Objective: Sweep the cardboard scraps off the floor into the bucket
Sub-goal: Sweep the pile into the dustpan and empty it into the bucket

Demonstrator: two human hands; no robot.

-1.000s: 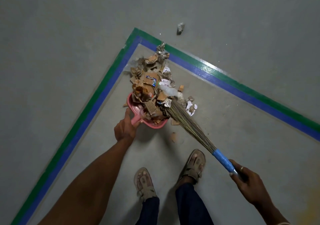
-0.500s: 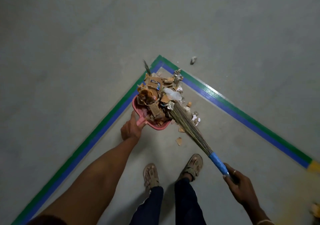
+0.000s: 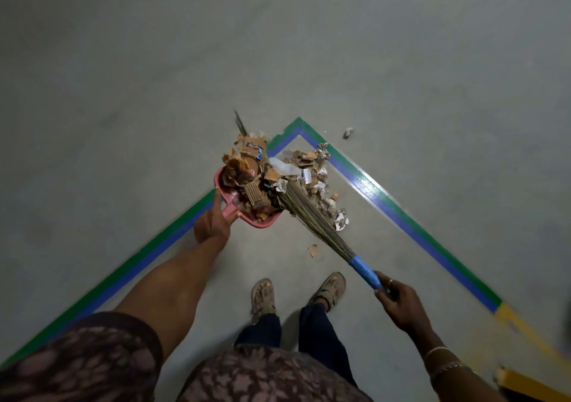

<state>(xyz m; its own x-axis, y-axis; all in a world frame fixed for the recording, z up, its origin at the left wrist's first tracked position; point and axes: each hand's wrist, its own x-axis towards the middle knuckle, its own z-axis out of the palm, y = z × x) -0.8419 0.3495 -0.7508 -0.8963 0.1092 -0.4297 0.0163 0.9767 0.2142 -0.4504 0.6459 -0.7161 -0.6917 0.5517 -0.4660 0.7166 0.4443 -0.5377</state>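
Left hand (image 3: 212, 223) grips the handle of the pink dustpan (image 3: 259, 223), low at the floor (image 3: 123, 92), just over the green-and-blue tape line (image 3: 139, 256). Dustpan is heaped with cardboard scraps (image 3: 247, 173), the pile well above the rim. Cannot tell if the pan touches the floor or is lifted.

Broom (image 3: 312, 222) lies diagonal, bristle end pressed against the right side of the heap. More loose scraps (image 3: 315, 169) lie on the floor inside the taped corner, just right of the pan, mixed with paper bits. 1 stray scrap (image 3: 313, 250) sits apart, nearer the sandalled feet (image 3: 330, 287). 1 grey crumpled bit (image 3: 348, 132) lies outside the tape.

Right hand (image 3: 401, 304) is closed around the broom's end, just past the blue wrap.

Bucket not in view.

Progress, my read: roughly midway. Most scraps are on the pan, none in the bucket. Left to do: sweep the remaining loose pieces, the stray and the grey bit, then carry and tip. An overfull pan could spill on the way.
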